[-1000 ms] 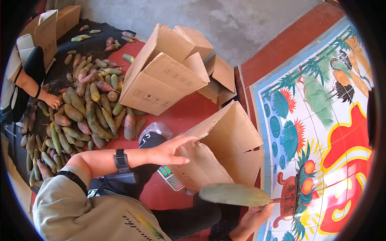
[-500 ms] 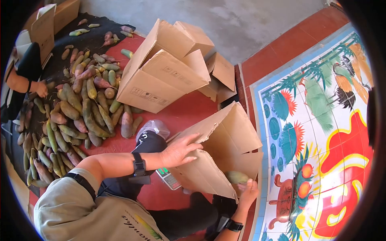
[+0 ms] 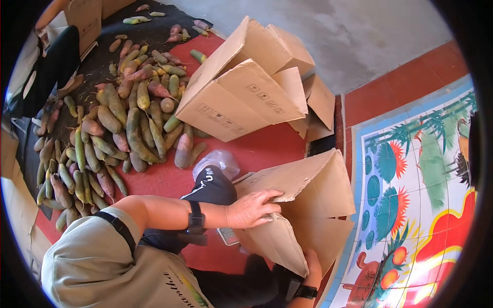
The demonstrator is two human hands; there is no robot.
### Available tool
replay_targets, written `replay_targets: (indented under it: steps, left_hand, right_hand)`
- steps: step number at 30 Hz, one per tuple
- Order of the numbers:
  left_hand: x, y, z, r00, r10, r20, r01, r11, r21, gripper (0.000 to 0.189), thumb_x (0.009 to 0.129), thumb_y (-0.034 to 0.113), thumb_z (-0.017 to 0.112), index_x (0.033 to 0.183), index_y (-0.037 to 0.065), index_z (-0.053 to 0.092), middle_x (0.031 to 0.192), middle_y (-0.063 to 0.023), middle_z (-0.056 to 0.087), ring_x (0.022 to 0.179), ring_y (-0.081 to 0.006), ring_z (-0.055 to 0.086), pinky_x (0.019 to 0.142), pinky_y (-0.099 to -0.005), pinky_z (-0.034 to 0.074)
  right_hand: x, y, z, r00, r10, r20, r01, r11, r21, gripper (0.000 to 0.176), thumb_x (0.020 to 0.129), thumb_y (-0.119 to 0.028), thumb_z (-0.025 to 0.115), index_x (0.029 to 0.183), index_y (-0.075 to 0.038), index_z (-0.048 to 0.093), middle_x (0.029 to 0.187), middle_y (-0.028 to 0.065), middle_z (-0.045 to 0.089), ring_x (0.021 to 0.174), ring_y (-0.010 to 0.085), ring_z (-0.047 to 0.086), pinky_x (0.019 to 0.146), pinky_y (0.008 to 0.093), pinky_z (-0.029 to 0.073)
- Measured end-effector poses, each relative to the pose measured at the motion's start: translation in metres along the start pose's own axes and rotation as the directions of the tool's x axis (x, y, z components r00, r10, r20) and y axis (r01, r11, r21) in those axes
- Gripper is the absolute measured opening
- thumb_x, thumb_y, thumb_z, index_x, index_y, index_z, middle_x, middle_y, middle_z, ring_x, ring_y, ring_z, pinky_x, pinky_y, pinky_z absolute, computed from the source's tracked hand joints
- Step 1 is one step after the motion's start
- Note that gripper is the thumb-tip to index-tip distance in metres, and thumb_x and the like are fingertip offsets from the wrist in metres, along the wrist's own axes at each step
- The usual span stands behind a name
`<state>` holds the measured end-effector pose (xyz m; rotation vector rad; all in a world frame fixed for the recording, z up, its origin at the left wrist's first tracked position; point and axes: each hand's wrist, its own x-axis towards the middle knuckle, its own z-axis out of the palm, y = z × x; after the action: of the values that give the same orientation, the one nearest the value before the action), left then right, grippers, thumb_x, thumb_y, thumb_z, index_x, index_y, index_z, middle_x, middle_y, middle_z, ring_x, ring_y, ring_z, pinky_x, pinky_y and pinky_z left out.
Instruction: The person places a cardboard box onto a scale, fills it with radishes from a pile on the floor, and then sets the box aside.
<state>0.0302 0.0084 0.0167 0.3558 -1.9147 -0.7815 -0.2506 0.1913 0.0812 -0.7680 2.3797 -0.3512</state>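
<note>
An open cardboard box (image 3: 267, 244) stands tilted in front of me, its opening facing right. My left hand (image 3: 254, 208) grips the box's upper edge, its fingers over the rim between two flaps. My right hand (image 3: 312, 264) reaches in at the box's lower right side. Its fingers are mostly hidden behind the cardboard, and no radish shows in it. Part of a digital scale (image 3: 227, 236) is visible beside the box, near my knee.
A large pile of green and reddish radishes (image 3: 136, 136) lies on black and red sheeting to the left. Another open cardboard box (image 3: 231, 102) stands ahead. A co-worker's dark-clothed leg (image 3: 64, 56) is at upper left. A painted tile wall (image 3: 400, 215) borders the right.
My right hand has moved into the box, and the green radish it held is out of sight. My left hand stays at the box's edge. The view has shifted.
</note>
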Motion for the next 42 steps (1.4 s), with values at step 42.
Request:
replay_targets:
  steps: [42]
  left_hand:
    - [-0.027, 0.003, -0.065, 0.983, 0.116, -0.143, -0.097, 0.986, 0.138, 0.067, 0.068, 0.005, 0.065, 0.127, 0.008, 0.035, 0.126, -0.0197, 0.04, 0.11, -0.0362, 0.046, 0.091, -0.0431, 0.041]
  right_hand:
    - [-0.146, -0.015, 0.084, 0.487, -0.685, -0.542, 0.609, 0.711, -0.352, 0.024, 0.089, -0.013, 0.046, 0.07, 0.002, 0.047, 0.058, 0.0113, 0.045, 0.051, 0.0218, 0.046, 0.048, 0.0326, 0.038]
